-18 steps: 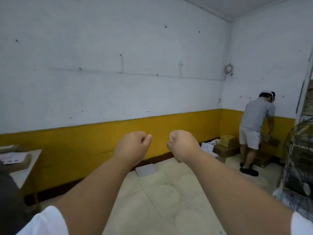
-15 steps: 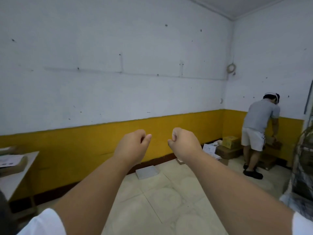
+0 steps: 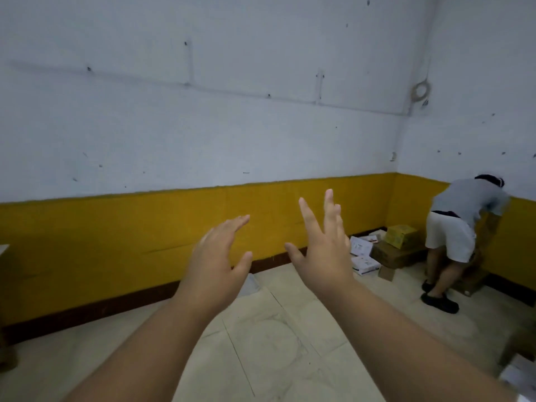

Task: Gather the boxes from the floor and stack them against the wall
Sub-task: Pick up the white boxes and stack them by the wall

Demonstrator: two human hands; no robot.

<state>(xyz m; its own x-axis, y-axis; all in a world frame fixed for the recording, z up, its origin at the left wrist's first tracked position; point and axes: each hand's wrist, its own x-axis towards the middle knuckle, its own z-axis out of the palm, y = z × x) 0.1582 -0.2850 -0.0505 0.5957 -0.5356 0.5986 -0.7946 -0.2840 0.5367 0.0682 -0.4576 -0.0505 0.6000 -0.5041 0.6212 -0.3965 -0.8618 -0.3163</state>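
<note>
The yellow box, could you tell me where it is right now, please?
The yellow box sits on a brown box in the far right corner, against the yellow wall band, beside the bending person.

Bare floor (image 3: 269,343) ahead; boxes (image 3: 391,250) cornerward.

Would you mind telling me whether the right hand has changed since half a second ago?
Yes. The right hand was a closed fist; it is now open, with fingers spread and reaching up across the yellow wall band, nearly to its top edge.
</note>
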